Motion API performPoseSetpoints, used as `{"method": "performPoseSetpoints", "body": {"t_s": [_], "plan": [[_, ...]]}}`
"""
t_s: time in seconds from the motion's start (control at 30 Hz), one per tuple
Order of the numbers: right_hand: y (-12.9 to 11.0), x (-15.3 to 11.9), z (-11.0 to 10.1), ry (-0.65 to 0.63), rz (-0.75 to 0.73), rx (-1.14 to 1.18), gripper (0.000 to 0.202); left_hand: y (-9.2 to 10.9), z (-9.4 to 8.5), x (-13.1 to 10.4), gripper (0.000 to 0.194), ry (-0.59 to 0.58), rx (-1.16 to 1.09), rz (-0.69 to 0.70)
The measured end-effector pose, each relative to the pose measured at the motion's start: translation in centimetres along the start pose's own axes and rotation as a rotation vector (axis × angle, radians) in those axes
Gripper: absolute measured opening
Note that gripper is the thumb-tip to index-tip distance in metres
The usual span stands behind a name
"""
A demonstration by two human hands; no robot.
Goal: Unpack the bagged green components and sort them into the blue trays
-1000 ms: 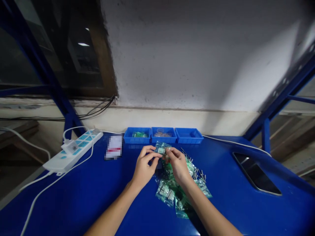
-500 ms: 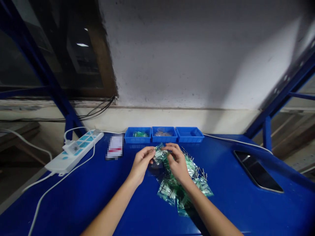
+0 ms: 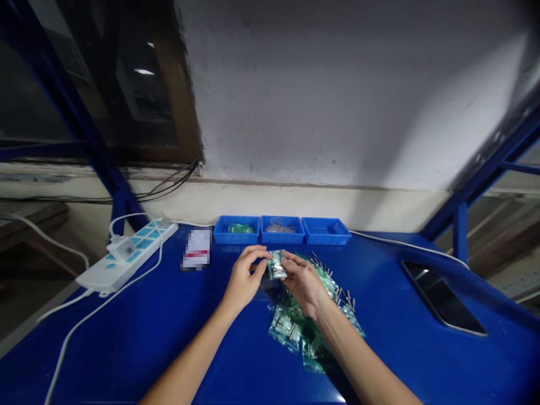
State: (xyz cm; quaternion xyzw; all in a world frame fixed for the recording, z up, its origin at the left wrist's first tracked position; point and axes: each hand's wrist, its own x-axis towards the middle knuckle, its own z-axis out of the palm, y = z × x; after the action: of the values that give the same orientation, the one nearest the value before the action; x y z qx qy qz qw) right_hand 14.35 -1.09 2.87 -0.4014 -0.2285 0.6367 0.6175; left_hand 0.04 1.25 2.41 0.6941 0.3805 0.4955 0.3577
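A small clear greenish plastic bag [image 3: 277, 265] with pale and metallic pieces inside is held up between my hands. My right hand [image 3: 307, 284] pinches its right edge between thumb and fingers. At the bag's upper left edge are the thumb and index fingertips of my left hand [image 3: 247, 277], closed on it, with the other fingers loosely bent. Below and behind my right hand lies a pile of similar small bags [image 3: 286, 327], partly hidden by that hand and forearm. Thin metal rods or screws [image 3: 346, 297] stick out at the pile's right side.
Three blue bins stand along the back: the left bin [image 3: 236, 239] has green contents, the middle bin [image 3: 282, 238] brownish ones, beside a right bin [image 3: 327, 239]. A white power strip [image 3: 99, 277] with cords and a blurred card [image 3: 197, 247] lie left, a phone [image 3: 442, 298] right.
The bag has turned more upright and faces me. My right hand has rolled palm-up and now grips its right edge, while my left fingers have shifted to its upper left edge.
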Motion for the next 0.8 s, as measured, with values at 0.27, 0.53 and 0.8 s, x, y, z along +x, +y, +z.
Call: {"method": "performPoseSetpoints", "body": {"t_s": [0.27,0.53,0.8], "plan": [[0.3,0.1,-0.8,-0.008,-0.571,-0.572,0.009,-0.1,-0.3,0.2,0.042,-0.093,-0.223,-0.403],[0.7,-0.6,-0.8,-0.092,-0.954,-1.044,0.022,-0.3,-0.3,0.5,0.036,-0.042,-0.475,-0.550],[0.5,0.2,-1.1,-0.002,-0.677,-0.959,0.038,0.0,0.0,0.0,0.021,0.002,-0.006,-0.038]]}}
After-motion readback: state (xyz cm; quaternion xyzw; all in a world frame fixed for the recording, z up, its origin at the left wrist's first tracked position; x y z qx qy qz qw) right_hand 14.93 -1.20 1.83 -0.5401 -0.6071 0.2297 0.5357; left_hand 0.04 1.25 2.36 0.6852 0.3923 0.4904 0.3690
